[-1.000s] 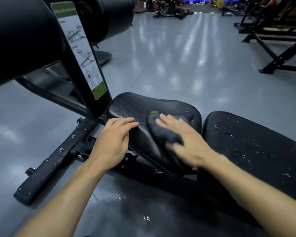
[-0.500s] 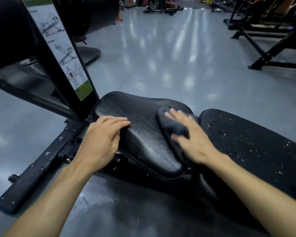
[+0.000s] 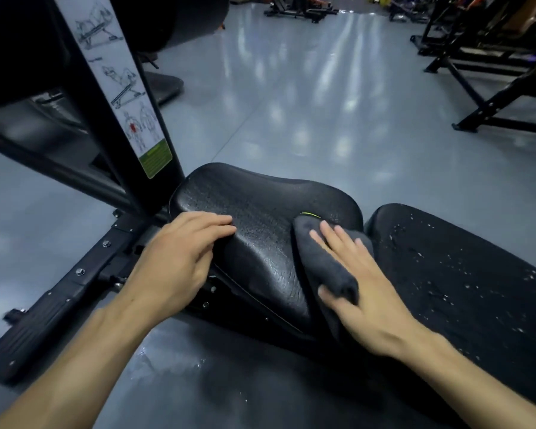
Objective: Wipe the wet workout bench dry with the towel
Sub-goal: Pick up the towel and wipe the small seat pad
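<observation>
A black padded seat (image 3: 260, 212) of the workout bench sits in the middle of the view, its surface shiny. To its right lies the long back pad (image 3: 464, 274), dotted with water drops. A folded dark grey towel (image 3: 325, 261) with a yellow-green edge lies on the seat's right side. My right hand (image 3: 362, 289) presses flat on the towel, fingers straight, thumb along its near end. My left hand (image 3: 180, 258) rests on the seat's left edge, fingers lightly bent over the rim.
A black upright post (image 3: 112, 113) with an instruction sticker (image 3: 127, 97) rises just left of the seat. The bench's base rail (image 3: 53, 301) runs along the grey floor at lower left. Other black gym frames (image 3: 492, 72) stand at the far right. Wet patches mark the floor below the seat.
My right hand has slid the towel back toward me along the seat's right side. My left hand stays on the seat's left edge. The view has shifted closer.
</observation>
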Demonstrator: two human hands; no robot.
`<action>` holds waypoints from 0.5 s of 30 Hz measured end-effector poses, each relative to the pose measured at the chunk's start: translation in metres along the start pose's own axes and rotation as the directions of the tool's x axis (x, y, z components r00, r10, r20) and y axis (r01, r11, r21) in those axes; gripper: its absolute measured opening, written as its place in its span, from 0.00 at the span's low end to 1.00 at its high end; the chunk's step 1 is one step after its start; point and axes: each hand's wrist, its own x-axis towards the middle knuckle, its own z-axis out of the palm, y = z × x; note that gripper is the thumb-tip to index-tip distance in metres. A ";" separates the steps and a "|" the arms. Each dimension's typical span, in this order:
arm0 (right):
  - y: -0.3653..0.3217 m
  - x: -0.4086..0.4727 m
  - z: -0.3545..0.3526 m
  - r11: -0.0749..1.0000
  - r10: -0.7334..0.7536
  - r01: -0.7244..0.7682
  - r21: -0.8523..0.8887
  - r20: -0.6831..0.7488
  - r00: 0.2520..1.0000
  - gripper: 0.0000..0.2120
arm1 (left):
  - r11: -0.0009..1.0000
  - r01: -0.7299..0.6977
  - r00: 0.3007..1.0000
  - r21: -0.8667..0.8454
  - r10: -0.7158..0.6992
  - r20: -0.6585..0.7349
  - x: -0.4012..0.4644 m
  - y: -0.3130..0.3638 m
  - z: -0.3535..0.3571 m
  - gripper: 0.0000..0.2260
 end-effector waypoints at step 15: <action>-0.044 0.240 0.020 0.907 0.367 -0.356 -0.223 0.006 0.930 0.24 | 0.961 0.264 0.956 -0.082 -0.272 -0.112 -0.025 -0.033 -0.029 0.18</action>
